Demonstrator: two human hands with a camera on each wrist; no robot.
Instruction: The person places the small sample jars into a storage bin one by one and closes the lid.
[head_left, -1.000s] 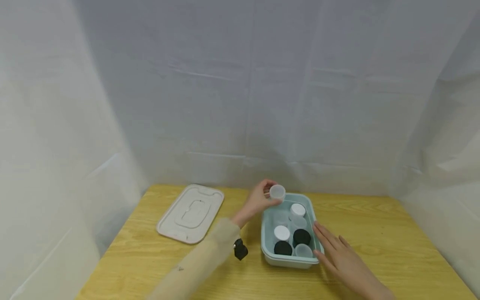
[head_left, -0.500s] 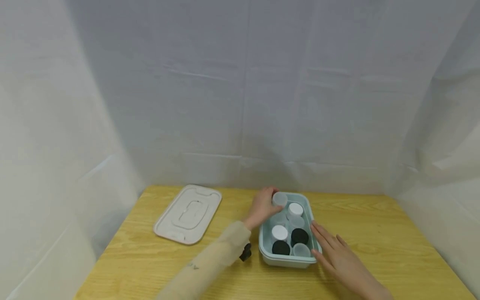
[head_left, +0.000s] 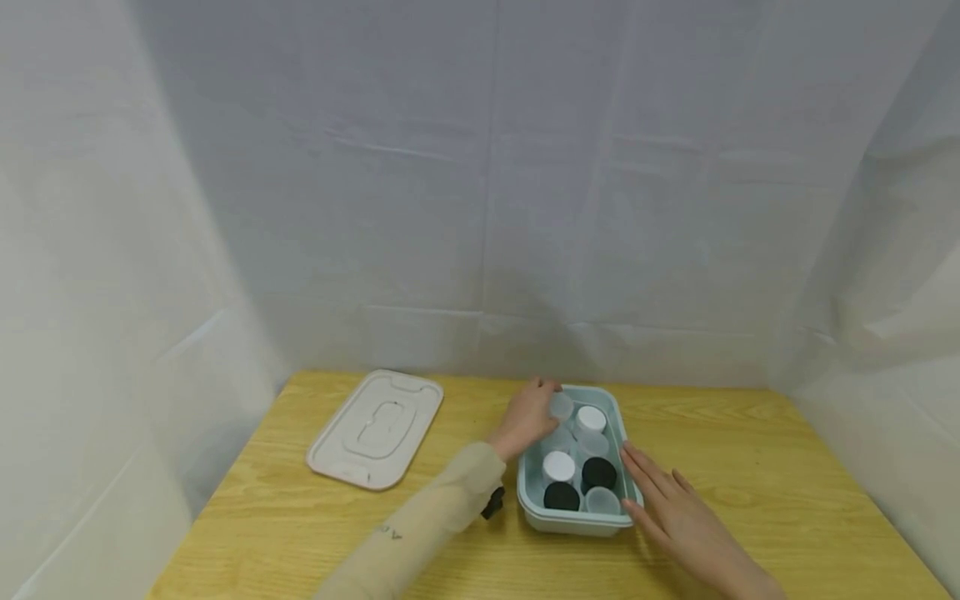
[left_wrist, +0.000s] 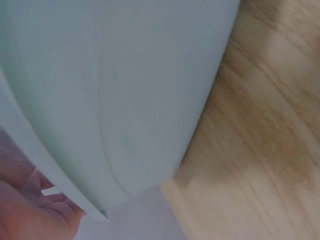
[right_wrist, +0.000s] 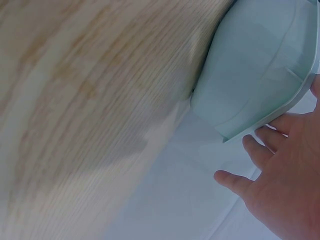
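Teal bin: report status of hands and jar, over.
Left hand grips clear jar, low over teal bin's far-left corner. Right hand open, fingers flat against bin's right rim. Lid lies aside left; nothing in the way.

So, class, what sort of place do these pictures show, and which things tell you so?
Probably a staged recording booth, not a home: pale fabric sheets curtain three sides of a bare light wooden table, which holds just a mint-green plastic box of small jars.

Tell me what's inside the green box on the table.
The green box holds small round jars: two with black lids, two white-lidded, some translucent. The left hand holds a translucent jar and covers that corner.
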